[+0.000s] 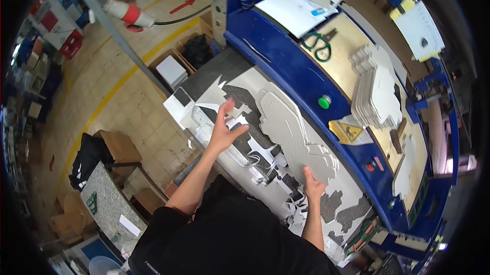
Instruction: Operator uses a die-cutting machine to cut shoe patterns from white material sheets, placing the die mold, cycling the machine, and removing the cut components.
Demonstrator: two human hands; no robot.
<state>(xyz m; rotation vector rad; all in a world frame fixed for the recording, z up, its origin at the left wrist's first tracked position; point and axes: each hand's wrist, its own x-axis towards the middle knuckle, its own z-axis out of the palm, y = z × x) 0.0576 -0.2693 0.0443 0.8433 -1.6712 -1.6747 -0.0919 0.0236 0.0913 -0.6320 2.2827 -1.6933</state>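
A loose stack of light grey die-cut card pieces (286,122) lies on the work surface in front of me. At its near right end, my right hand (313,189) grips the edge, thumb on top and the other fingers mostly hidden. My left hand (223,131) hovers to the left of the stack, thumb and fingers spread, holding nothing. Below and around it are a cut-out waste sheet (258,150) and torn white scraps, with dark speckled surface showing through the gaps. More cut-out waste (352,213) lies to the right of my right hand.
A blue machine beam (291,76) with a green push button (324,102) runs behind the surface. On the board beyond are green-handled scissors (319,46), a neat stack of cut pieces (375,88) and paper sheets (298,7). A speckled side table (109,208) stands at left.
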